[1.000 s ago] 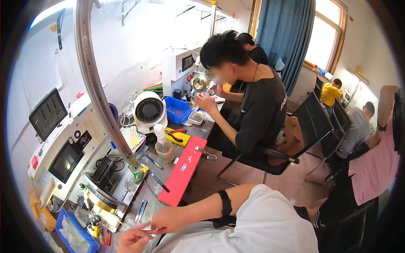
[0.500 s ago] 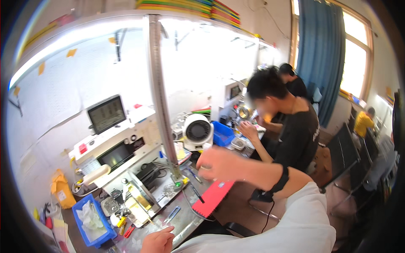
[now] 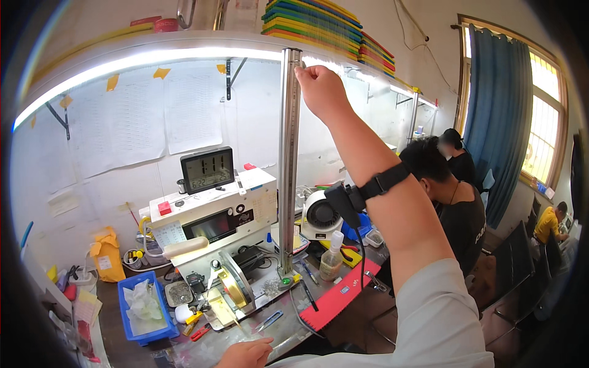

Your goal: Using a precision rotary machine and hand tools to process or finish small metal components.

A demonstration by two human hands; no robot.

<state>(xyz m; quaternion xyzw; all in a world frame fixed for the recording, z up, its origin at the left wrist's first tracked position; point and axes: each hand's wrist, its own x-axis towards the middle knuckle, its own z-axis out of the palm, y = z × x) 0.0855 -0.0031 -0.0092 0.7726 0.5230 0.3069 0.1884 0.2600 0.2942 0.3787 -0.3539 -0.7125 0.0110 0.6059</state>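
My right hand point(image 3: 322, 89) is raised high, its fingers curled closed against the upper end of the metal post point(image 3: 288, 159), just below the strip light point(image 3: 184, 54). Whatever the fingertips grip there, if anything, is too small to make out. A black strap point(image 3: 385, 184) with a dark box and a hanging cable circles my right forearm. Low at the front edge of the bench, my left hand point(image 3: 245, 354) rests with its fingers stretched out, holding nothing. Nearest to it lie blue tweezers point(image 3: 270, 320) and a small red cutter point(image 3: 200, 332).
On the bench stand a white machine point(image 3: 215, 224), a blue tray point(image 3: 138, 331), a white fan point(image 3: 322, 214), a clear bottle point(image 3: 332, 257) and a red mat point(image 3: 340, 297). A digital clock point(image 3: 207, 170) sits on the machine. To the right, a person in black point(image 3: 460, 214) sits close by.
My right hand has risen from in front of the fan to the top of the post. The view has tilted upward, and the bottle has come into sight. My left hand stays by the bench edge.
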